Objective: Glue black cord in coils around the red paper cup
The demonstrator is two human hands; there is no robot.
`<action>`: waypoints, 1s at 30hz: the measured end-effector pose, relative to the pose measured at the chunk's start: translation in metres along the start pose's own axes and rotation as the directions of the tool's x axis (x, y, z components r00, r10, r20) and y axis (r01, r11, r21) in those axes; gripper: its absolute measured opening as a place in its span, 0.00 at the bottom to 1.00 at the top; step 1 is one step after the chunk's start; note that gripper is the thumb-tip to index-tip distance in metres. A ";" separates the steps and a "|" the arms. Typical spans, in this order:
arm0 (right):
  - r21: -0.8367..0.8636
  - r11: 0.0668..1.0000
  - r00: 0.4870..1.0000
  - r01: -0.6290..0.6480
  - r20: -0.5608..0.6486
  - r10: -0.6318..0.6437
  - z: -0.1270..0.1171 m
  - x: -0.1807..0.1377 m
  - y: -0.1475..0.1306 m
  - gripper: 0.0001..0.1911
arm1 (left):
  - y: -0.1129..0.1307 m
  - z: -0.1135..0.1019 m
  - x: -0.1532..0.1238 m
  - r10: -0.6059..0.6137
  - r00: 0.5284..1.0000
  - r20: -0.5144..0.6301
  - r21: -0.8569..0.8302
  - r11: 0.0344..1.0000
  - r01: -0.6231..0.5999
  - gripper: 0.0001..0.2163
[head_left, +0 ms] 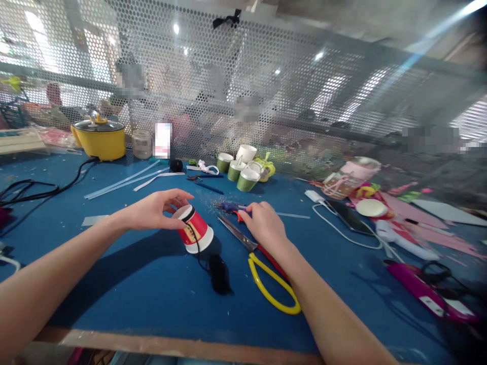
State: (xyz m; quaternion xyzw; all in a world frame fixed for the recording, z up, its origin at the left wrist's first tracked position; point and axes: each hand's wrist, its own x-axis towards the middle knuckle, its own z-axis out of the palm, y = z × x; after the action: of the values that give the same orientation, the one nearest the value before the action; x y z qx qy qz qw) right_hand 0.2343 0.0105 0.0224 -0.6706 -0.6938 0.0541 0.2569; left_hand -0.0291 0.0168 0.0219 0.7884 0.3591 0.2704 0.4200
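My left hand (154,209) grips the base of an upside-down red and white paper cup (195,230) that stands tilted on the blue table (125,289). A black cord runs over the cup and down to a black bundle of yarn (219,274) lying in front of it. My right hand (264,223) rests curled on the table just right of the cup, its fingers closed over a small red-tipped tool beside a blue glittery object (230,206). Scissors with yellow handles (262,268) lie under and beside my right wrist.
Several green and white cups (243,170) stand at the back centre, with a yellow cooking pot (99,137) and a glass jar (142,143) at the back left. A phone with white cable (348,215), pink paper scraps and a magenta tool (426,291) lie right. Perforated metal screen behind.
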 end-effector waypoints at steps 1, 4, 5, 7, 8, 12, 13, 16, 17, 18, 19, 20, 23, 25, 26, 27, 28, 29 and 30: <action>0.002 0.999 0.999 0.050 0.013 -0.050 -0.003 -0.005 -0.009 0.11 | 0.000 0.000 0.000 0.001 1.000 0.000 0.003 1.000 -0.001 0.24; 0.083 0.956 0.946 0.281 0.142 -0.290 -0.005 -0.024 -0.041 0.08 | 0.001 0.001 -0.001 0.014 1.000 -0.002 0.015 1.000 -0.014 0.23; 0.093 0.925 0.910 0.369 0.165 -0.379 -0.004 -0.031 -0.050 0.09 | 0.001 0.001 -0.001 0.020 1.000 -0.008 0.021 1.000 -0.019 0.23; -0.029 0.868 0.859 0.496 0.161 -0.486 0.003 -0.043 -0.065 0.13 | 0.002 0.001 -0.002 0.024 1.000 -0.020 0.040 0.999 -0.023 0.23; -0.117 0.846 0.851 0.519 0.159 -0.500 0.007 -0.047 -0.070 0.16 | 0.002 0.002 -0.002 0.022 0.999 -0.024 0.049 0.999 -0.021 0.23; -0.208 0.845 0.870 0.492 0.141 -0.472 0.019 -0.053 -0.073 0.08 | 0.002 0.002 -0.003 0.025 0.999 -0.038 0.088 0.996 -0.022 0.24; -0.169 0.855 0.870 0.491 0.140 -0.472 0.020 -0.052 -0.072 0.06 | 0.001 0.002 -0.002 0.030 0.999 -0.040 0.093 0.995 -0.026 0.25; -0.003 0.886 0.878 0.464 0.133 -0.460 0.014 -0.049 -0.067 0.08 | 0.000 0.002 -0.002 0.046 0.998 -0.036 0.093 0.995 -0.043 0.25; 0.063 0.901 0.890 0.430 0.138 -0.434 0.011 -0.047 -0.067 0.08 | -0.001 0.002 -0.002 0.049 0.998 -0.033 0.091 0.995 -0.046 0.25; 0.131 0.915 0.904 0.382 0.155 -0.400 0.008 -0.046 -0.066 0.08 | -0.001 0.002 -0.002 0.051 0.998 -0.030 0.089 0.995 -0.048 0.26; 0.200 0.925 0.914 0.324 0.185 -0.360 0.005 -0.045 -0.065 0.08 | -0.001 0.002 -0.002 0.052 0.998 -0.026 0.085 0.995 -0.050 0.26; 0.264 0.927 0.919 0.266 0.222 -0.327 0.003 -0.044 -0.065 0.07 | -0.001 0.002 -0.003 0.053 0.998 -0.020 0.076 0.996 -0.051 0.26; 0.347 0.914 0.911 0.209 0.270 -0.311 -0.004 -0.040 -0.065 0.05 | -0.001 0.004 -0.003 0.065 0.998 -0.013 0.046 0.997 -0.064 0.26; 0.297 0.913 0.899 0.279 0.254 -0.357 -0.008 -0.037 -0.065 0.04 | -0.001 0.005 -0.003 0.076 0.997 -0.017 0.045 0.996 -0.075 0.25; 0.251 0.911 0.890 0.326 0.244 -0.385 -0.010 -0.036 -0.064 0.04 | 0.000 0.005 -0.003 0.082 0.996 -0.018 0.052 0.995 -0.081 0.25; 0.207 0.906 0.881 0.368 0.235 -0.411 -0.012 -0.036 -0.064 0.05 | 0.000 0.006 -0.003 0.087 0.996 -0.016 0.060 0.994 -0.086 0.25; 0.174 0.899 0.872 0.403 0.227 -0.435 -0.014 -0.035 -0.064 0.05 | 0.001 0.006 -0.003 0.093 0.996 -0.014 0.071 0.993 -0.092 0.25; 0.153 0.890 0.864 0.430 0.214 -0.455 -0.016 -0.035 -0.064 0.06 | 0.001 0.007 -0.002 0.100 0.995 -0.013 0.082 0.992 -0.098 0.25; 0.146 0.881 0.860 0.450 0.198 -0.471 -0.017 -0.034 -0.063 0.06 | 0.002 0.007 -0.002 0.107 0.994 -0.014 0.094 0.990 -0.106 0.24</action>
State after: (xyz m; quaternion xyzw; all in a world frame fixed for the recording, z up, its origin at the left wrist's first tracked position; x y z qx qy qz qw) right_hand 0.1832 -0.0332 0.0539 -0.4616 -0.8553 0.1004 0.2129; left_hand -0.0248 0.0108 0.0197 0.8225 0.3326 0.2829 0.3645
